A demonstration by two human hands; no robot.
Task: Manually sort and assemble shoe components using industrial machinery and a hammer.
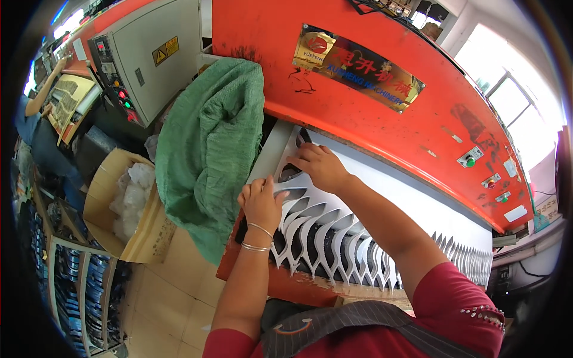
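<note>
A white sheet (412,197) lies on the press bed, its near side cut into a row of curved, pointed strips (325,230) with dark gaps between them. Over the sheet's left end, my right hand (322,167) is closed at a dark, curved-edged frame (289,173) that looks like a cutting die. Its fingers hide part of the frame. My left hand (262,206) rests at the sheet's left corner, thumb and fingers apart, beside the first cut strip. Nothing shows held in it.
An orange press (370,113) spans the far side of the bed. A green woven sack (212,143) hangs at the left, near a cardboard box (155,232) with clear plastic bags. Further left stand a grey control cabinet (158,59), a metal rack (83,292) and another person (42,125).
</note>
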